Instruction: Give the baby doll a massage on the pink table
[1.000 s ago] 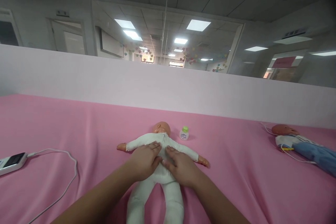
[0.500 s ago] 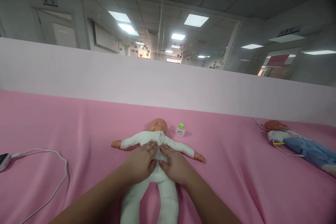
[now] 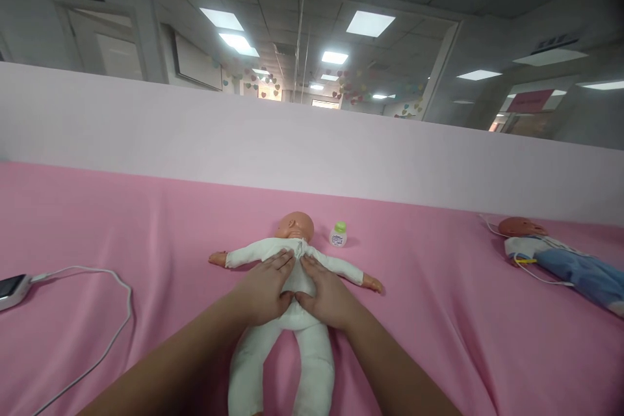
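Observation:
A baby doll (image 3: 295,318) with a white cloth body lies with its arms spread, its head turned to one side. Flat on the left part of its torso rests my left hand (image 3: 267,287), fingers stretched toward the neck. My right hand (image 3: 327,291) lies in the same way on the right part of the torso. The two thumbs come close together at the middle, over the lower torso. Neither hand grips anything. Just right of the doll's head stands a small clear bottle (image 3: 338,236) with a green cap.
Pink cloth (image 3: 170,227) covers the table. At the left lies a white device (image 3: 14,291) with a cable (image 3: 127,312). A second doll (image 3: 575,270) in blue clothes, with thin tubing, lies at the far right. Behind rises a low white partition (image 3: 244,143) with glass above.
The camera view has shifted slightly. My hands stay flat on the doll's torso, with the fingertips of the two hands a little farther apart.

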{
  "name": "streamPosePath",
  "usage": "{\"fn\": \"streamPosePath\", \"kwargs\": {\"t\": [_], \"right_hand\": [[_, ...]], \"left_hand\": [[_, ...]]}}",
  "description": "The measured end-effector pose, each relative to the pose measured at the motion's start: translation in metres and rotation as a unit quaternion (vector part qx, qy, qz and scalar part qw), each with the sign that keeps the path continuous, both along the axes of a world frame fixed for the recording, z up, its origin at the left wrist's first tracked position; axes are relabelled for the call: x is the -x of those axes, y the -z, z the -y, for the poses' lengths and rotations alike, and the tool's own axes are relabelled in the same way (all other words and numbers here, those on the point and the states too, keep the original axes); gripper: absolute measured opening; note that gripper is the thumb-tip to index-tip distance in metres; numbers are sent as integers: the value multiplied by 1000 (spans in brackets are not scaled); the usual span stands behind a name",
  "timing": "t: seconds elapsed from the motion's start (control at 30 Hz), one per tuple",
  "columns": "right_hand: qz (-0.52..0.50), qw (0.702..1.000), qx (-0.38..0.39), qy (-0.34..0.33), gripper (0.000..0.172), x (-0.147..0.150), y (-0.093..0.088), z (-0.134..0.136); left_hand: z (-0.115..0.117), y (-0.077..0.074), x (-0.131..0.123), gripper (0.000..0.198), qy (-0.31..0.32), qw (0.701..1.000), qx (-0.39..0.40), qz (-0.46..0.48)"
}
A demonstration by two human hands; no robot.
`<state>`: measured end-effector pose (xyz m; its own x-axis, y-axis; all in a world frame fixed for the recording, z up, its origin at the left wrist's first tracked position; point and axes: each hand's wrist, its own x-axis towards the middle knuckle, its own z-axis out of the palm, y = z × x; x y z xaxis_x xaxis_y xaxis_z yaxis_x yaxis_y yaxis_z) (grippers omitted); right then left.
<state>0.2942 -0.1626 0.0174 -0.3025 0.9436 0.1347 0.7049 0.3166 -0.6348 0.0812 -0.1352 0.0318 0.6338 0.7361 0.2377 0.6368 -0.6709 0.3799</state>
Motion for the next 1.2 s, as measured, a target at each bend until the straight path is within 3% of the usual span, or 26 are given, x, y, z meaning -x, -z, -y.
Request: {"fn": "streamPosePath", "kwargs": {"t": [0.23, 0.47, 0.63, 0.77, 0.87, 0.97, 1.07, 1.2], "right_hand": [[22, 998, 50, -3, 109, -1, -8, -7], [14, 993, 110, -30, 107, -3, -32, -10], [-21, 996, 85, 2, 100, -4, -18, -8], [-53, 998, 19, 19, 86, -11, -5, -11], [-56, 997, -22, 54, 71, -16, -6, -12], [-43, 994, -20, 102, 58, -17, -12, -10], [-17, 989, 13, 144, 58, -17, -15, -8], [31, 983, 35, 178, 64, -13, -13, -9]], "left_hand": [[-7, -10, -5, 96, -15, 995, 10, -99], [-19, -6, 0, 92, 11, 999, 44, -22], [-16, -1, 5, 82, -15, 998, 55, 28], [-19, 4, 12, 64, -62, 990, 40, 121], [-22, 0, 18, 44, -126, 975, 29, 180], [-23, -8, 24, 28, -218, 963, 19, 161], [-29, -7, 30, 53, -270, 954, 78, 103], [-45, 15, 35, 81, -271, 916, 252, 158]]}}
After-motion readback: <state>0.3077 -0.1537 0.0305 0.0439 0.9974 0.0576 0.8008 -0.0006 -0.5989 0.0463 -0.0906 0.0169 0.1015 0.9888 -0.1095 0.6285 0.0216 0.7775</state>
